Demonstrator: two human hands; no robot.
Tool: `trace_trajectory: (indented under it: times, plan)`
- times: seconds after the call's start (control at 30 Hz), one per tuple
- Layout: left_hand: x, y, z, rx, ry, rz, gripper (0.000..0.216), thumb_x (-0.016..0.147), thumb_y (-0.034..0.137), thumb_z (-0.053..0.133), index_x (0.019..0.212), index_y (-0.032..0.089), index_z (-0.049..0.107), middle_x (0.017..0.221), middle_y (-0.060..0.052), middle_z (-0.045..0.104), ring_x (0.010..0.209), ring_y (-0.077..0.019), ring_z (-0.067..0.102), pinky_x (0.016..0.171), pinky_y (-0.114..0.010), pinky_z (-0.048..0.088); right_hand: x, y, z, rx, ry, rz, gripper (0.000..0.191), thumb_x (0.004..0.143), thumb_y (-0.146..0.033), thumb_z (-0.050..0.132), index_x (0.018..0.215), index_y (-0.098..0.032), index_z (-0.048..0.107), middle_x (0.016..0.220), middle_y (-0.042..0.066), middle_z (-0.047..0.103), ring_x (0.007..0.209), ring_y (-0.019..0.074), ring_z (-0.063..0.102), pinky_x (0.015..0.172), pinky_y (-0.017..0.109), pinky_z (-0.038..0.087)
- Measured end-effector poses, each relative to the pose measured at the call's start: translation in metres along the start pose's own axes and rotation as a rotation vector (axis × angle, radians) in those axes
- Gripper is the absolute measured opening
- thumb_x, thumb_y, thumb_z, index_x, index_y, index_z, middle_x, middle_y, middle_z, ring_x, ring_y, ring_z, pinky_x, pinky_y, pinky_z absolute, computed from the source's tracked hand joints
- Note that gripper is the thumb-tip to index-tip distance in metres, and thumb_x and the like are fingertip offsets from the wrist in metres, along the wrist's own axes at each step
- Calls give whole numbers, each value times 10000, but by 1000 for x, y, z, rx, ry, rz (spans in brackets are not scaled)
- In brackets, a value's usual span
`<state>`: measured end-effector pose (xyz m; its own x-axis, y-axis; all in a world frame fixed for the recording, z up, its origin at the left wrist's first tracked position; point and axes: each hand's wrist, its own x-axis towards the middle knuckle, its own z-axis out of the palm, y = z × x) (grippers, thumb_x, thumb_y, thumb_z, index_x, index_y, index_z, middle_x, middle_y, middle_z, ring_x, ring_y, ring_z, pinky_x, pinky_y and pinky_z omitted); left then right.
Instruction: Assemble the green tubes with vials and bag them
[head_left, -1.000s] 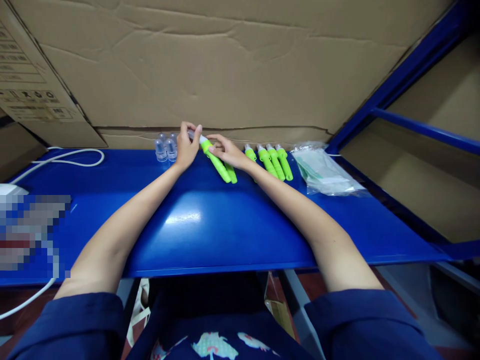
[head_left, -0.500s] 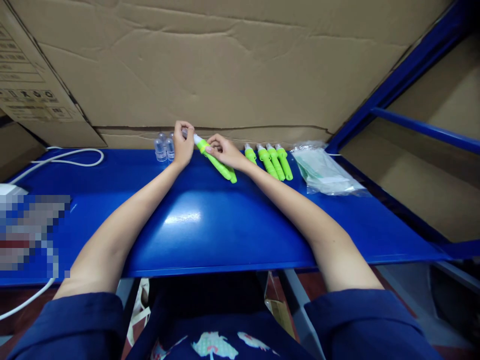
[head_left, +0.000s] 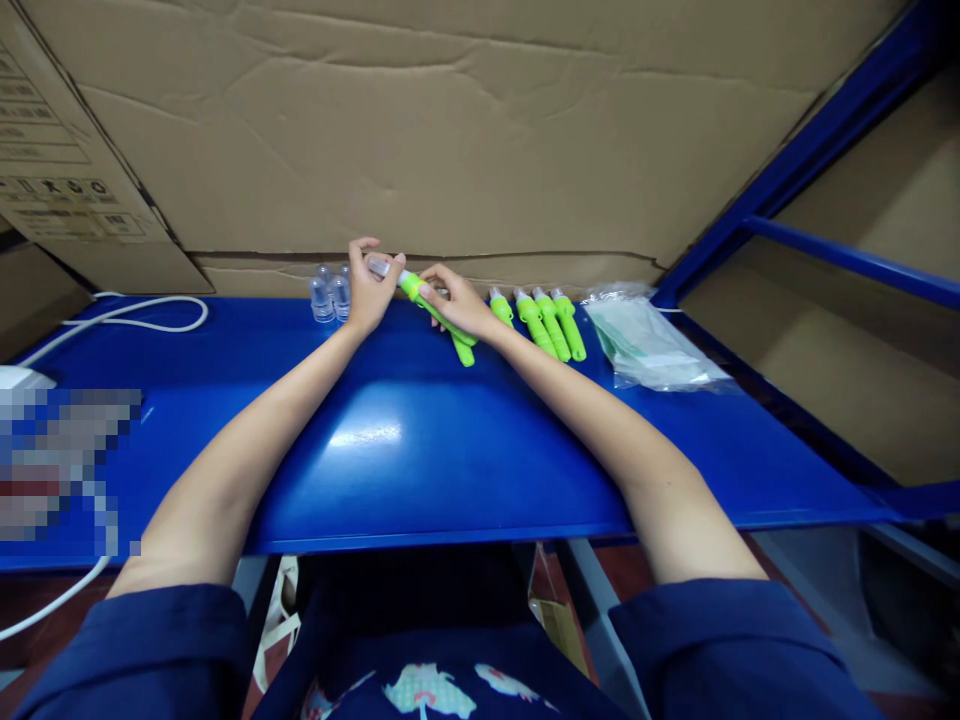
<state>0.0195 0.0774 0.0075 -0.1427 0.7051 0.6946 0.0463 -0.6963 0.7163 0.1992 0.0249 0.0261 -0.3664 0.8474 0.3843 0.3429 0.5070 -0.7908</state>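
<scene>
In my right hand (head_left: 454,300) is a bright green pen-shaped tube (head_left: 414,288) with a whitish tip, tilted up toward the left. My fingers wrap its upper body. My left hand (head_left: 369,290) has its fingers curled around a small clear plastic cap (head_left: 379,267), beside the tube's tip. Its thumb lies at the tip; whether it presses on it I cannot tell. Another green piece (head_left: 463,352) shows below my right hand, partly hidden. Several small clear domed containers (head_left: 322,295) stand just left of my left hand, partly covered by it.
Several similar green tubes (head_left: 550,325) lie right of my right hand on the blue table (head_left: 450,450). A clear plastic bag (head_left: 652,340) with pale contents lies farther right. Cardboard (head_left: 450,150) walls the back; a blue frame (head_left: 795,140) rises at right. A white cable (head_left: 180,302) loops at left.
The green tube has swung slightly up and right in my right hand. My left fingers have opened a little from the tip, so the clear cap now shows.
</scene>
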Motion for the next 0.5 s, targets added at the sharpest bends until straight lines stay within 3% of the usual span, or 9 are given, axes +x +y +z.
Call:
trace_trajectory:
  times: [0.13, 0.27, 0.4, 0.5]
  plan:
    - [-1, -1, 0, -36, -43, -27, 746, 702, 734, 817, 1163, 270, 459, 881, -8, 651, 857, -193, 696, 839, -353, 552, 3, 2, -6, -121, 47, -13, 300, 1010, -425, 535, 1203, -212, 618, 786, 5, 681, 539, 153, 629, 545, 279, 531]
    - [-2, -5, 1, -33, -100, -40, 733, 697, 680, 858, 1170, 260, 488, 982, -43, 679, 942, -208, 714, 887, -368, 565, 5, 6, -10, -265, 92, -55, 340, 1011, -384, 516, 1236, -186, 678, 797, 25, 718, 647, 187, 685, 739, 344, 574]
    - [1, -14, 0, -35, -104, -27, 693, 711, 674, 853, 1140, 244, 519, 965, -43, 681, 940, -212, 718, 902, -379, 572, 4, 4, -12, -437, 135, -146, 423, 977, -407, 579, 1300, -150, 673, 1096, 108, 771, 1008, 270, 725, 956, 412, 541]
    - [3, -20, 0, -37, -106, -20, 690, 703, 662, 865, 1133, 243, 525, 933, -27, 676, 901, -202, 717, 905, -390, 573, 2, 4, -13, -517, 105, -221, 510, 926, -420, 668, 1354, -141, 649, 1325, 153, 710, 1227, 311, 659, 1073, 437, 485]
